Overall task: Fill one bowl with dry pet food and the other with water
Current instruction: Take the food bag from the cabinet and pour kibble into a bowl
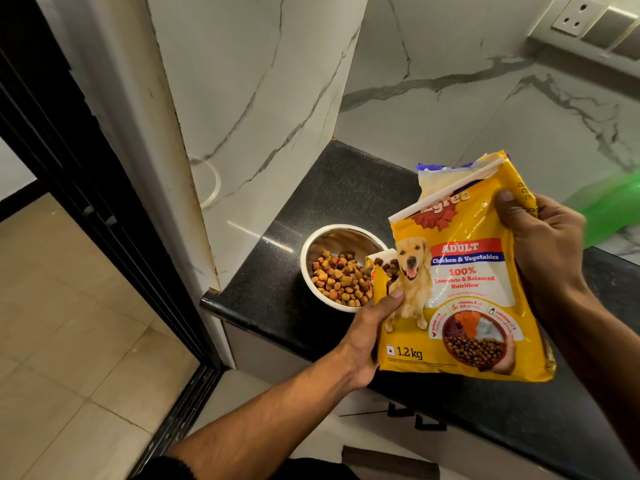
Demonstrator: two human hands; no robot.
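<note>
A yellow bag of dry dog food is held up over the black granite bench by both hands. The left hand grips the bag's lower left edge, thumb pressed flat on the printed front just beside the dog picture and the other fingers curled out of sight behind the bag. The right hand holds the bag's upper right side near the torn top, thumb lying across the front and the fingers wrapped round the back. The bag is tilted, its bottom toward the person and a torn opening at its left side hanging over the rim of a steel bowl; brown and orange kibble shows in that opening.

The bowl stands on the bench near its front left corner, close to the front edge and just beside the white marble pillar that rises at the bench's left end. Kibble covers the bowl's floor, piled toward the side nearest the bag, with bare steel showing on the far inner wall.

At the right edge of the view, behind the right hand, a blurred green shape sits toward the back of the bench; it may be a plastic vessel, but it is too blurred to tell
</note>
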